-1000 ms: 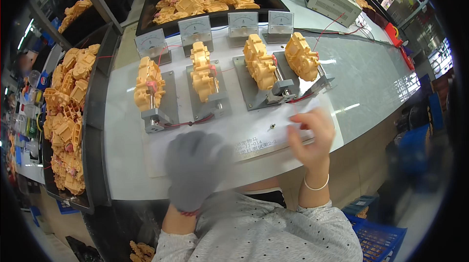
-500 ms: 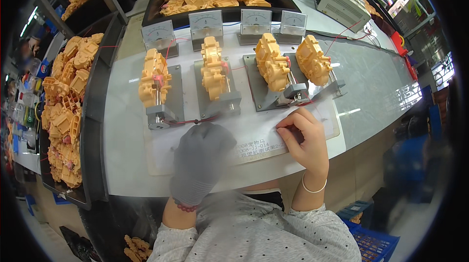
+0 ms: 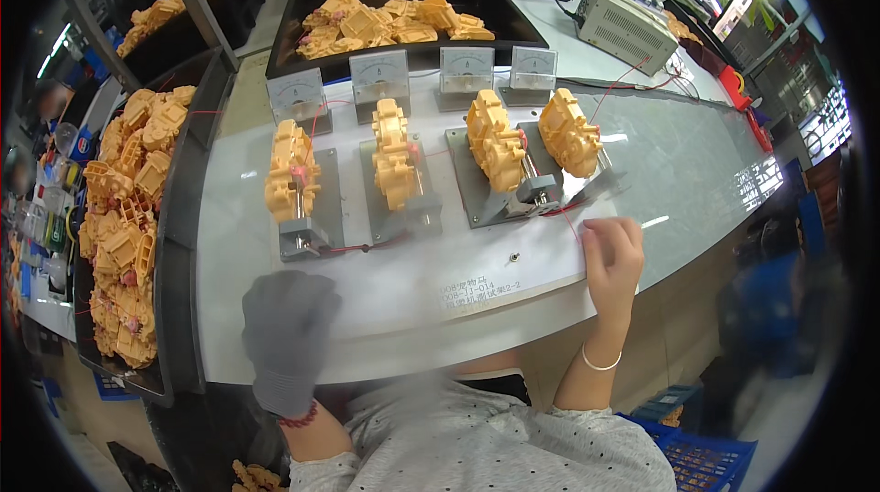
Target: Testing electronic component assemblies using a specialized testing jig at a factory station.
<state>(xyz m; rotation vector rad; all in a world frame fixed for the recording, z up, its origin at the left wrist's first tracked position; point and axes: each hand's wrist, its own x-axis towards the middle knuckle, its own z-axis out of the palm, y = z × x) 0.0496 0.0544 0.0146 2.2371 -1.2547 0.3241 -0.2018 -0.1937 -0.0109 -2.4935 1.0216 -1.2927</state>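
My left hand (image 3: 291, 327), in a grey glove, is over the left front of the white board (image 3: 403, 286). Its fingers curl under in a loose fist, blurred, and whatever they hold is hidden. At the board's right edge my bare right hand (image 3: 614, 263) pinches thumb to forefinger on a thin red wire (image 3: 572, 224). That wire runs back toward the right-hand test stands. Yellow plastic gearboxes (image 3: 292, 171), (image 3: 391, 157), (image 3: 496, 142), (image 3: 570, 134) stand upright on grey metal fixtures. A small toggle switch (image 3: 514, 257) shows on the board between my hands.
Analog meters (image 3: 379, 79) line up behind the fixtures. Black trays of yellow gearboxes lie at the left (image 3: 179, 244) and back (image 3: 275, 47). A beige power supply (image 3: 628, 20) sits at the back right. A blue basket (image 3: 701, 455) is below the table's right side.
My left hand has moved left, off the front of the fixtures. My right hand has shifted right, with a red wire now stretched to its fingers. The toggle switch has come into sight.
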